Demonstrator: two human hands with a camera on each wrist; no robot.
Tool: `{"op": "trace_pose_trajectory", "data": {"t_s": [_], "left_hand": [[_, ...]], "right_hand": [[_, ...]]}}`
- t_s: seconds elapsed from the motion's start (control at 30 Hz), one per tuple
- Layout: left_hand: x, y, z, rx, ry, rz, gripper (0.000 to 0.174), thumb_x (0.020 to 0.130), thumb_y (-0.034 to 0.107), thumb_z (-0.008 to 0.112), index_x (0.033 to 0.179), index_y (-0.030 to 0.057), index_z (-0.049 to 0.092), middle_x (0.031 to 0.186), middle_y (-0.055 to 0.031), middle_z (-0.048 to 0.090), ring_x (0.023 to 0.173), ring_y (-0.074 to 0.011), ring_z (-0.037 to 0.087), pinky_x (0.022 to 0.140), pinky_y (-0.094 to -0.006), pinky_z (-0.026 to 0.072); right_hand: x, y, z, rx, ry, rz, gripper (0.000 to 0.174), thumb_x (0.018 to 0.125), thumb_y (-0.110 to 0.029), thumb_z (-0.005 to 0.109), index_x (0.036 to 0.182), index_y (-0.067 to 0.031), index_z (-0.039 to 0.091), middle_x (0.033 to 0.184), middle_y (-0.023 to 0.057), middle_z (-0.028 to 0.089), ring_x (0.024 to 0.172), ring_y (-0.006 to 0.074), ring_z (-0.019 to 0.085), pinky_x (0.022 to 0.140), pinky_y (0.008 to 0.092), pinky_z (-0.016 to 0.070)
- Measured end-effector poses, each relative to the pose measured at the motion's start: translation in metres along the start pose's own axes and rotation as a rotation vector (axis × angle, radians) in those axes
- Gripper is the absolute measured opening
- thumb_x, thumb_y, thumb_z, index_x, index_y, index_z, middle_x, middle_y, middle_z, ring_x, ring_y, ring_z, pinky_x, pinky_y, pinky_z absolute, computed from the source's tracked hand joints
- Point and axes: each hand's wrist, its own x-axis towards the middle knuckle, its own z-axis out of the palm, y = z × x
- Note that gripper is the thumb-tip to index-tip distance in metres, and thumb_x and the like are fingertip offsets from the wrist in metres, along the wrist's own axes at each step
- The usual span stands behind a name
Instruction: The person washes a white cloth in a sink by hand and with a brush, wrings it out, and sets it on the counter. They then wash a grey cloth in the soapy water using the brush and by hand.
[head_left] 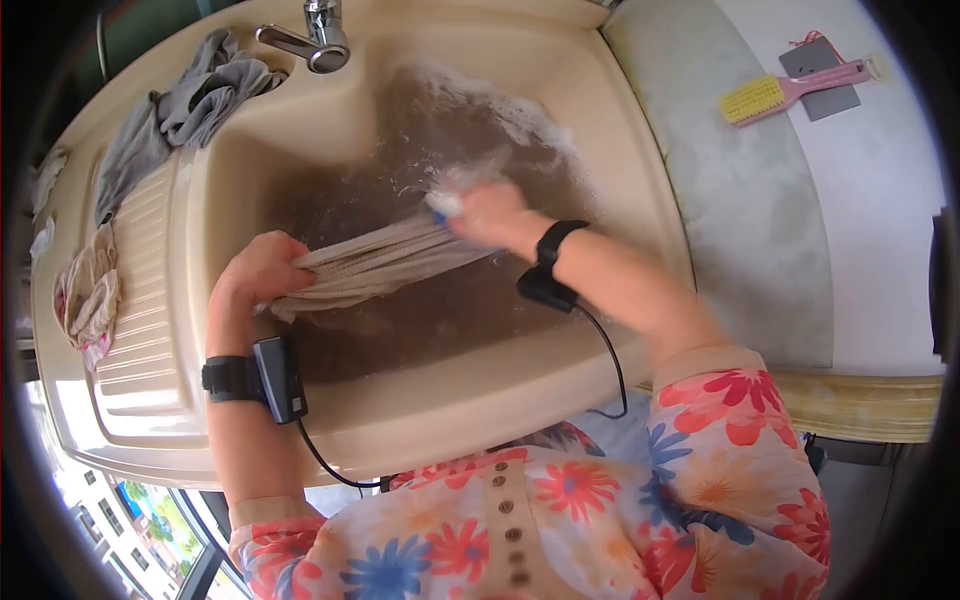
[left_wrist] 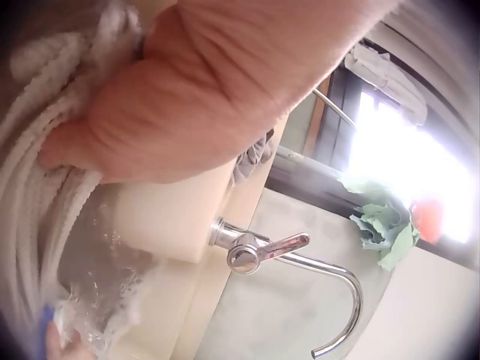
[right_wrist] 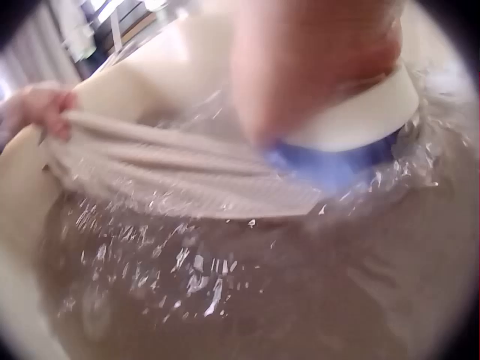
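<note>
My left hand [head_left: 262, 268] grips one end of a pale, ribbed cloth [head_left: 375, 262] that stretches in folds across the sink, over murky water. In the left wrist view the thumb presses into its bunched folds. My right hand [head_left: 490, 212], blurred, holds a scrubbing brush [right_wrist: 364, 116] with a white body and blue bristles [right_wrist: 330, 171]. The bristles face down at the cloth's other end, at the water's surface. In the right wrist view the fingers' far side is hidden, and water splashes beside the brush.
A beige sink [head_left: 640, 170] holds brown, foamy water [head_left: 440, 320]. The tap [head_left: 322, 40] stands at its back edge. Grey wet cloth [head_left: 205, 100] and a beige cloth [head_left: 90, 290] lie on the ribbed drainboard [head_left: 150, 330]. A pink brush with yellow bristles [head_left: 755, 100] lies on the right counter.
</note>
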Motion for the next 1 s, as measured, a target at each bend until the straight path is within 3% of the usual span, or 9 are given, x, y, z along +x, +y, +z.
{"op": "trace_pose_trajectory", "data": {"t_s": [0.03, 0.13, 0.27, 0.33, 0.37, 0.47, 0.63, 0.7, 1.0], "left_hand": [[0.001, -0.004, -0.001, 0.0, 0.012, -0.002, 0.03, 0.062, 0.02, 0.066, 0.088, 0.0047, 0.067, 0.081, -0.0187, 0.063, 0.08, -0.0305, 0.061, 0.073, -0.0362, 0.0484], [0.007, -0.012, 0.005, 0.119, 0.047, 0.006, 0.03, 0.061, 0.018, 0.064, 0.088, 0.0066, 0.067, 0.08, -0.0177, 0.063, 0.078, -0.0302, 0.062, 0.072, -0.0359, 0.049], [0.01, -0.001, 0.008, 0.12, 0.033, -0.068, 0.028, 0.06, 0.014, 0.062, 0.087, 0.0094, 0.068, 0.079, -0.0151, 0.064, 0.074, -0.0293, 0.062, 0.071, -0.035, 0.0501], [0.009, 0.006, 0.01, 0.115, -0.002, -0.095, 0.027, 0.06, 0.013, 0.062, 0.086, 0.0107, 0.068, 0.082, -0.0149, 0.064, 0.078, -0.0297, 0.062, 0.073, -0.035, 0.0499], [0.009, 0.006, 0.012, 0.119, 0.009, -0.098, 0.027, 0.06, 0.013, 0.062, 0.086, 0.0107, 0.068, 0.082, -0.0149, 0.064, 0.078, -0.0297, 0.062, 0.073, -0.035, 0.0499], [0.012, 0.005, 0.016, 0.225, 0.0, -0.057, 0.029, 0.062, 0.019, 0.064, 0.089, 0.0107, 0.067, 0.091, -0.0141, 0.063, 0.089, -0.03, 0.059, 0.08, -0.0369, 0.0475], [0.012, 0.006, 0.017, 0.241, 0.006, -0.044, 0.026, 0.066, 0.023, 0.06, 0.088, 0.0108, 0.066, 0.092, -0.0114, 0.063, 0.091, -0.0291, 0.059, 0.08, -0.0377, 0.0472], [0.018, -0.001, 0.025, 0.256, 0.011, 0.0, 0.025, 0.066, 0.023, 0.059, 0.086, 0.0111, 0.067, 0.092, -0.0108, 0.063, 0.091, -0.0288, 0.059, 0.08, -0.0379, 0.0471], [0.022, -0.016, 0.029, 0.231, -0.037, -0.086, 0.019, 0.069, 0.01, 0.054, 0.081, 0.0024, 0.067, 0.087, -0.0179, 0.063, 0.088, -0.0321, 0.06, 0.077, -0.0397, 0.0485]], "right_hand": [[0.004, 0.019, -0.004, -0.132, 0.008, 0.098, 0.04, 0.079, -0.036, 0.05, 0.105, -0.0076, 0.06, 0.1, 0.0143, 0.062, 0.093, 0.0269, 0.061, 0.081, 0.0358, 0.0469], [-0.007, 0.074, -0.021, 0.022, 0.103, 0.352, 0.051, 0.077, -0.03, 0.054, 0.116, 0.0, 0.041, 0.104, 0.0168, 0.06, 0.095, 0.029, 0.059, 0.08, 0.0375, 0.0465], [-0.019, 0.113, -0.039, 0.264, 0.224, 0.27, 0.065, 0.078, -0.033, 0.057, 0.128, 0.0017, 0.035, 0.111, 0.0211, 0.056, 0.096, 0.0324, 0.058, 0.082, 0.0384, 0.0455], [-0.023, 0.113, -0.061, 1.226, 0.161, 0.169, 0.07, 0.077, -0.032, 0.061, 0.133, -0.0024, 0.033, 0.113, 0.022, 0.055, 0.1, 0.0344, 0.055, 0.084, 0.0395, 0.0442], [-0.019, 0.115, -0.059, 1.226, 0.168, 0.158, 0.07, 0.077, -0.032, 0.061, 0.133, -0.0024, 0.033, 0.113, 0.022, 0.055, 0.1, 0.0344, 0.055, 0.084, 0.0395, 0.0442], [-0.015, 0.105, -0.06, -0.026, 0.026, 0.085, 0.067, 0.074, -0.032, 0.064, 0.129, -0.0032, 0.038, 0.111, 0.0224, 0.055, 0.1, 0.037, 0.054, 0.084, 0.0416, 0.0434], [0.026, 0.073, -0.125, 0.282, 0.346, 0.012, 0.07, 0.073, -0.034, 0.063, 0.129, -0.0031, 0.037, 0.108, 0.0218, 0.057, 0.099, 0.0344, 0.055, 0.084, 0.0393, 0.0438], [0.065, 0.064, -0.146, 0.18, 0.535, -0.197, 0.07, 0.072, -0.034, 0.065, 0.13, -0.0063, 0.038, 0.107, 0.0214, 0.057, 0.097, 0.0335, 0.056, 0.083, 0.0382, 0.0441], [0.161, -0.015, -0.193, -0.113, 0.761, -0.121, 0.057, 0.074, -0.023, 0.063, 0.127, -0.0183, 0.043, 0.125, 0.0077, 0.048, 0.115, 0.0292, 0.046, 0.087, 0.0472, 0.0413]]}}
